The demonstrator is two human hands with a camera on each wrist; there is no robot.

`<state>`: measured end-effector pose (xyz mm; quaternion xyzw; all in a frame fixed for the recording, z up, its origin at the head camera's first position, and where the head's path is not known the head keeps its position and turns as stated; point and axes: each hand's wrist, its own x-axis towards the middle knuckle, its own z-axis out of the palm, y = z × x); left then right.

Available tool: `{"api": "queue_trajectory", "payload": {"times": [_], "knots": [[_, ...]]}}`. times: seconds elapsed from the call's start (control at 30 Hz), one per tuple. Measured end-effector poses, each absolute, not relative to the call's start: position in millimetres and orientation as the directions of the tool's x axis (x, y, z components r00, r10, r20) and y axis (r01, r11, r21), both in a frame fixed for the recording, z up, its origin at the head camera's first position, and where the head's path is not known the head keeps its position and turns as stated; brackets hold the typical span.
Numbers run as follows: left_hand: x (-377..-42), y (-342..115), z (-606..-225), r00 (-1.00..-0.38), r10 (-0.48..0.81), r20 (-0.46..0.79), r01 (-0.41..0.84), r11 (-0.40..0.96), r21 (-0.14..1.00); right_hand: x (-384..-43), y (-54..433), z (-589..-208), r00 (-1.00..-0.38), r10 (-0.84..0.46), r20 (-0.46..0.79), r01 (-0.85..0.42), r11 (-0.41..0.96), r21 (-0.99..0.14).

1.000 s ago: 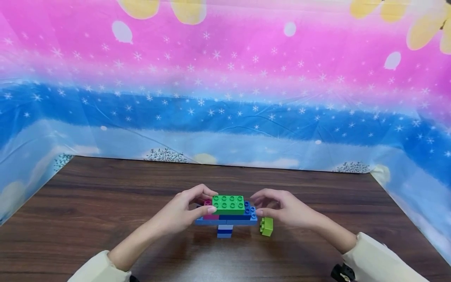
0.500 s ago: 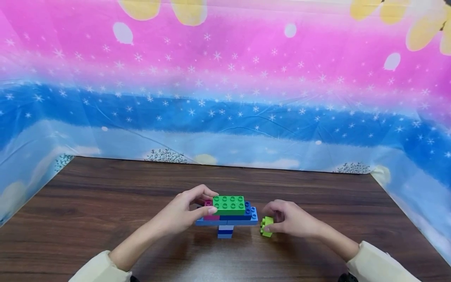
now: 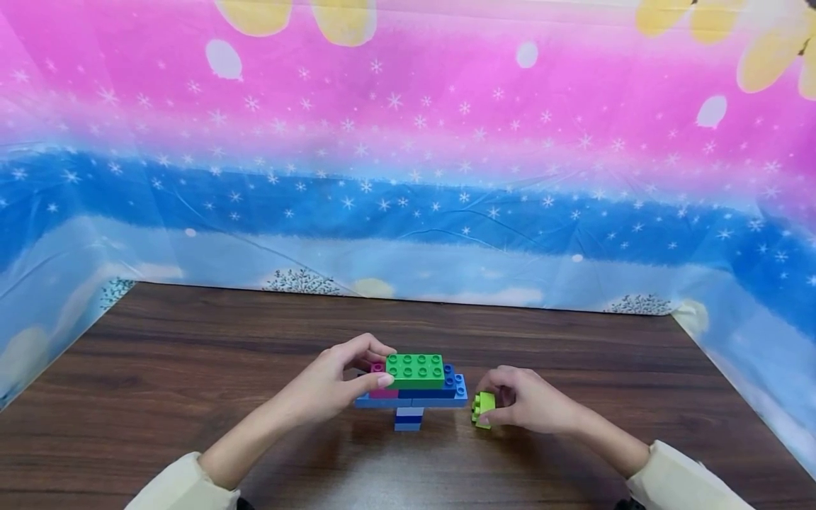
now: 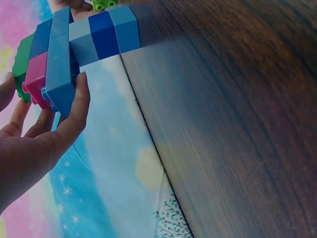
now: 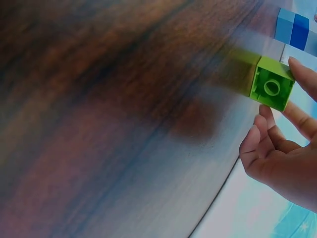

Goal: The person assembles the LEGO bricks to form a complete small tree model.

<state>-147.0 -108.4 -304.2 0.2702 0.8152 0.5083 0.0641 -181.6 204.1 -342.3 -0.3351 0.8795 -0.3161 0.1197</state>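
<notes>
A toy building-brick stack stands on the table, wide at the top on a narrow blue column (image 3: 408, 418). Its top layer is a green brick (image 3: 414, 370); below are a pink brick (image 4: 37, 77), dark blue bricks and light blue bricks (image 4: 60, 74). My left hand (image 3: 331, 379) holds the stack's left end, thumb at the front and fingers partly hidden behind. To the right of the stack, a lime-green brick (image 3: 484, 409) lies on its side, studs facing left. My right hand (image 3: 534, 402) pinches it between thumb and fingers; its hollow underside shows in the right wrist view.
Dark wood-grain table (image 3: 223, 354) spreads around the bricks. Behind and at both sides hangs a pink and blue snowflake-patterned cloth (image 3: 408, 177), meeting the table's far edge.
My right hand has moved down and slightly right from beside the stack's right end and taken hold of the lime-green brick. My left hand keeps its place on the stack.
</notes>
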Motion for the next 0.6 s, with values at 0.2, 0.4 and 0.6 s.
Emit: {"api": "queue_trajectory", "payload": {"times": [0.2, 0.4, 0.6], "knots": [[-147, -109, -304, -0.848, 0.505, 0.161, 0.367, 0.339, 0.866, -181, 206, -342, -0.755, -0.656, 0.010, -0.518, 0.587, -0.622], [-148, -109, -304, -0.850, 0.504, 0.152, 0.358, 0.342, 0.869, -184, 207, -334, -0.765, -0.644, 0.021, -0.511, 0.587, -0.628], [-148, -109, -304, -0.851, 0.504, 0.147, 0.350, 0.336, 0.875, -189, 204, -313, -0.776, -0.628, 0.052, -0.511, 0.578, -0.636]]}}
